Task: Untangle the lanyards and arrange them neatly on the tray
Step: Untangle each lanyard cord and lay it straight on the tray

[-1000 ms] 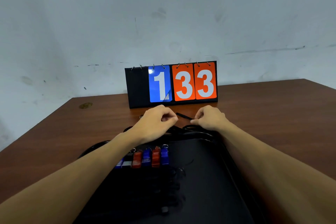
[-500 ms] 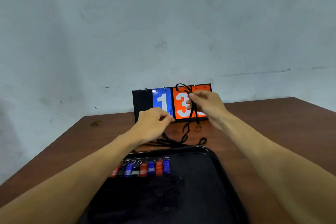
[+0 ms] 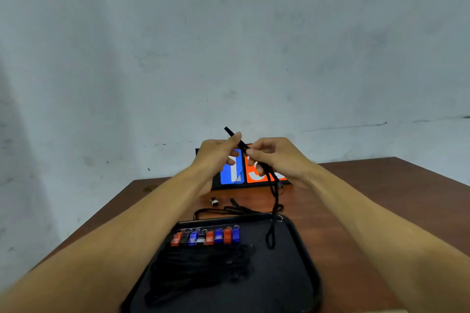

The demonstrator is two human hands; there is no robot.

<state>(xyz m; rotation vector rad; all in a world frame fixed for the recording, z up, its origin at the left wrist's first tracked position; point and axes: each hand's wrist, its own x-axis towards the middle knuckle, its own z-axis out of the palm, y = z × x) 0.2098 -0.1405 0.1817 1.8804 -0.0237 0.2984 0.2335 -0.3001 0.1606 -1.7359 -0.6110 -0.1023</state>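
Both hands are raised above the table in front of the scoreboard. My right hand (image 3: 277,157) pinches a black lanyard (image 3: 274,190) that hangs down, its lower loop dangling over the black tray (image 3: 302,256). My left hand (image 3: 216,157) touches the cord's upper end with its fingers partly curled. On the tray lies a row of several red, blue and black clips (image 3: 206,236), their black cords laid toward me. More black lanyard cord (image 3: 229,209) lies tangled on the table just beyond the tray, beside a small loose clip (image 3: 214,201).
A flip scoreboard (image 3: 239,173) with blue and orange number cards stands at the back of the brown wooden table (image 3: 368,198), against a pale wall. The table's left edge runs diagonally close to the tray.
Both hands have risen from the table to above the scoreboard, lifting one lanyard out of the tangle. The cord now hangs from my right hand over the tray, and my view tilted up.
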